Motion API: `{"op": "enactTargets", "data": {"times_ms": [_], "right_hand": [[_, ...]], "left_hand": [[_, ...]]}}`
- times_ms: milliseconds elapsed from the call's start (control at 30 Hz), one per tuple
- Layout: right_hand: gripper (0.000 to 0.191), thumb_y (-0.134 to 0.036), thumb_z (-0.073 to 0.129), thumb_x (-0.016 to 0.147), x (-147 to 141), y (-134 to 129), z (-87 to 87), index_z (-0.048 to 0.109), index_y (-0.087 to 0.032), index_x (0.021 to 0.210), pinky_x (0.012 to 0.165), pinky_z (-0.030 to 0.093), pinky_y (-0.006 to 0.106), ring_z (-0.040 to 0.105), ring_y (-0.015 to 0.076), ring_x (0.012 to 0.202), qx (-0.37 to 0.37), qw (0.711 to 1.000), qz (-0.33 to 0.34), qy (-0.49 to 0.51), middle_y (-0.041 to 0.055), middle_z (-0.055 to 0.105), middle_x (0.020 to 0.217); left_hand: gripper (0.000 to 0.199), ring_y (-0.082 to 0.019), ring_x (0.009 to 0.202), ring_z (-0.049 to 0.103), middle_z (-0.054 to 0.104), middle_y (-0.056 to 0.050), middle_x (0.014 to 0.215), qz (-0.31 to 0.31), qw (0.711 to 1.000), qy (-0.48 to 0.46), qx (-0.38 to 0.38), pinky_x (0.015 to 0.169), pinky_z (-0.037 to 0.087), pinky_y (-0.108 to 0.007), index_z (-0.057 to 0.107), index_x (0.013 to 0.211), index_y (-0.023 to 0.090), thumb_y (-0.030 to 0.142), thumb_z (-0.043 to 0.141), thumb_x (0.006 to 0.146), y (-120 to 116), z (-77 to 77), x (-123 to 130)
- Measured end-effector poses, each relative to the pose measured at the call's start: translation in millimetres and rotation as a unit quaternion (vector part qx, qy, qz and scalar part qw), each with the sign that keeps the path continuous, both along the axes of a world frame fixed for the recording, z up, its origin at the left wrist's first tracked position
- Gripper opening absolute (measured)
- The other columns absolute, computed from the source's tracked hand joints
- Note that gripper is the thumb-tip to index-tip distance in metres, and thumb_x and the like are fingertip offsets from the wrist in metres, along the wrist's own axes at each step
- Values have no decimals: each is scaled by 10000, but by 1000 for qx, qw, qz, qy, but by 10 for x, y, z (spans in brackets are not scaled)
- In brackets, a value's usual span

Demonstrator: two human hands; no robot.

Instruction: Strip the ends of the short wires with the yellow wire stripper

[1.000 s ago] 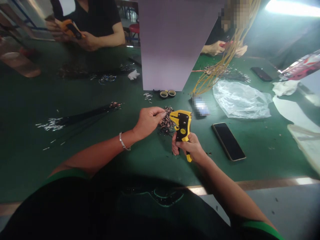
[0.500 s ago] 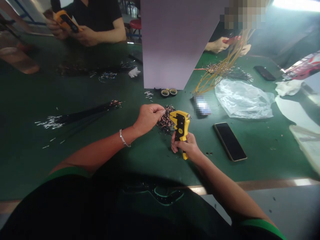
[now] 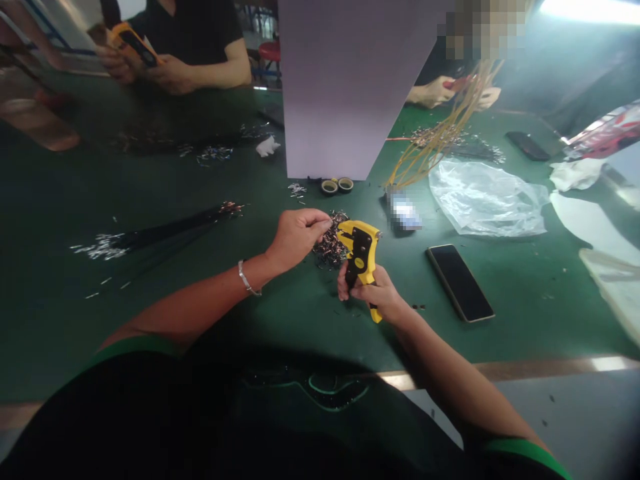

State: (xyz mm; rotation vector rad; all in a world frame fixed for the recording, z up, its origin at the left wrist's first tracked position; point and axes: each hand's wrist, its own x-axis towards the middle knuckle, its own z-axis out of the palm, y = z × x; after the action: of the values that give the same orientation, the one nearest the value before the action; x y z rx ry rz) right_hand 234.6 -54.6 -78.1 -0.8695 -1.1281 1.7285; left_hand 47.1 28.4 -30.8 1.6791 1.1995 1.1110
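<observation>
The green counter [image 3: 65, 320] lay littered with wire scraps, and the right hand [image 3: 374, 293] held a wire stripper [image 3: 361, 248] up just beside a heap of cut wires [image 3: 329, 249], its fingers [image 3: 379, 288] closed round the lower grip. That grip looked the sure place to hold this light, stiff tool. The left hand's [image 3: 295, 240] fingers [image 3: 313, 222] pinched narrowly, whatever they held too fine to see, though loose strands would likely slip.

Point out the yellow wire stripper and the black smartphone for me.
yellow wire stripper [image 3: 361, 255], head view, on its black and yellow body
black smartphone [image 3: 460, 283], head view, on its dark screen
</observation>
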Motion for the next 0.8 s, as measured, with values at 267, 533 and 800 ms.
{"op": "enactTargets", "data": {"times_ms": [267,533,800], "right_hand": [[218,-112,644,615,-34,-38,27,616,-159,825,520,484,317,561,143,495,-5,1000,-21,7,-19,614,614],[165,-111,670,628,-62,-51,-1,612,-161,774,448,475,290,515,109,432,-22,999,-40,22,-39,582,580],[191,-112,656,603,-111,-42,-62,573,-171,764,383,438,258,480,89,379,-41,996,-74,6,-51,583,574]], "left_hand": [[131,-88,527,499,587,28,525,-16,1000,1,-1,545,419,-233,715,699,175,199,618,785,-13,-5,3],[154,-89,512,492,574,29,505,-33,999,10,-7,537,412,-235,689,653,178,190,609,784,16,-39,-3],[157,-82,480,466,550,34,476,-44,999,16,-27,524,392,-239,686,641,177,202,605,773,85,-149,15]]}}
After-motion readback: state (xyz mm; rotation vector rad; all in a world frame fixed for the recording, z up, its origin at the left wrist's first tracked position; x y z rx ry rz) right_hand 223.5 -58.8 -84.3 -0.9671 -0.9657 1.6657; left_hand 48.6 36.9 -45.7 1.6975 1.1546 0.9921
